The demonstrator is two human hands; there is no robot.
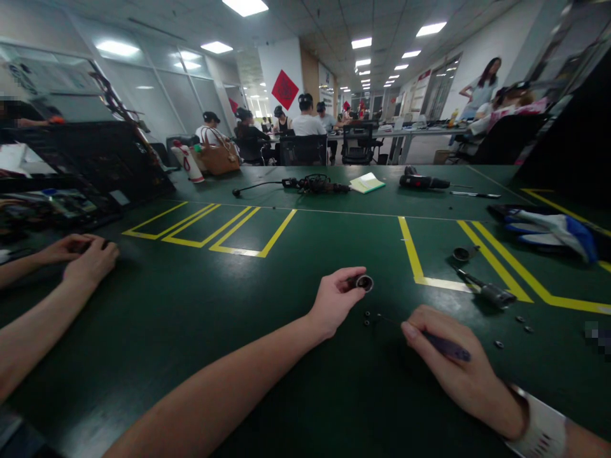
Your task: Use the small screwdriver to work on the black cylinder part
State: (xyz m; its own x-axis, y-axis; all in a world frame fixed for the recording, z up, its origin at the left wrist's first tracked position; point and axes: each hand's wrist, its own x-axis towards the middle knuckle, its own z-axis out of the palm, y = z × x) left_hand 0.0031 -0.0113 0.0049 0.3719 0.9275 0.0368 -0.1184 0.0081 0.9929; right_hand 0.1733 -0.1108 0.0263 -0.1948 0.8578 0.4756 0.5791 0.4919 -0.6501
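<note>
My left hand [334, 302] is closed around a short, hollow metal cylinder [365, 283], its round open end facing me. In my right hand [453, 362] is a screwdriver with a purple handle [449, 347], held like a pen. Its thin shaft points left, the tip low over the table beside a tiny dark part. Two small nut-like pieces [367, 318] lie close to that tip, below my left hand. To the right of my right hand are more small metal pieces [499, 345]. Beyond them lie a dark cylindrical part with a stem [496, 295] and a round metal cup [461, 254].
Yellow tape outlines [238, 252] mark the green table [286, 381]. Blue-and-white gloves [548, 232] lie at right. A black power tool [422, 181], a notepad [367, 183] and a corded tool [315, 184] sit farther back. Another person's hands [90, 261] work at left.
</note>
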